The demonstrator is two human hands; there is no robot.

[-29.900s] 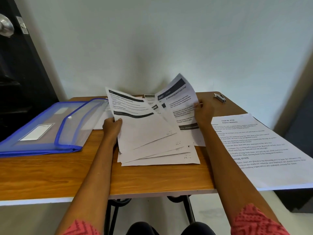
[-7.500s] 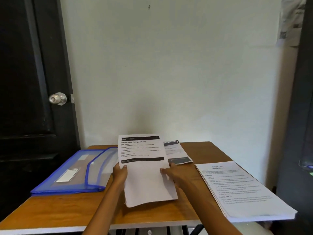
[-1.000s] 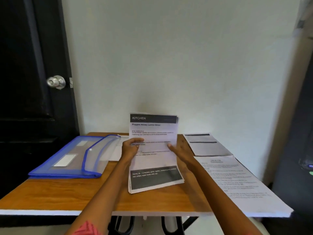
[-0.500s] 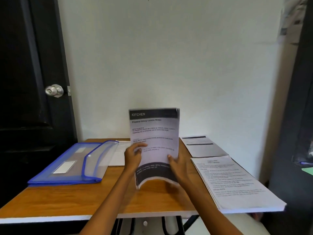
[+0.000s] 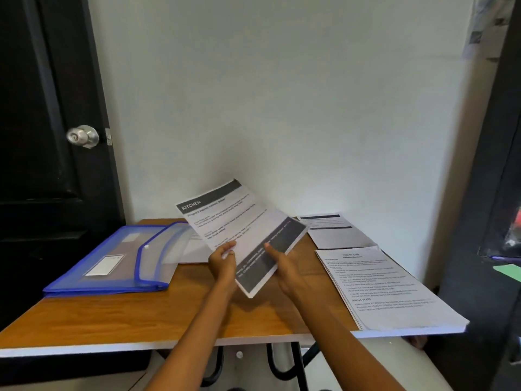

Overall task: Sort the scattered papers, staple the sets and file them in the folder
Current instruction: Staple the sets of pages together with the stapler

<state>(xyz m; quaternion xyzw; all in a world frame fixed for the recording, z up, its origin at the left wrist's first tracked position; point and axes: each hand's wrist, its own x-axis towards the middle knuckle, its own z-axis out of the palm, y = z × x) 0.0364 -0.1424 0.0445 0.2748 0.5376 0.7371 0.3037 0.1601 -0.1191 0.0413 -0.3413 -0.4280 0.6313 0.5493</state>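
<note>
From the head view, you hold the sheaf of papers [image 5: 242, 235] tilted in the air above the worktop [image 5: 141, 314], likely to square its edges for stapling. Your left hand [image 5: 222, 263] pinches its left edge, fingers [image 5: 229, 245] curled on top; your right hand [image 5: 284, 268] supports the lower right, thumb pressed on the front. The blue folder [image 5: 112, 258] lies open at left, ready for filing; no stapler shows.

Upright paper stack [image 5: 242, 235] now tilted rightward in both hands

Translucent blue folder [image 5: 112, 258], black-banded papers [image 5: 242, 235]
</note>
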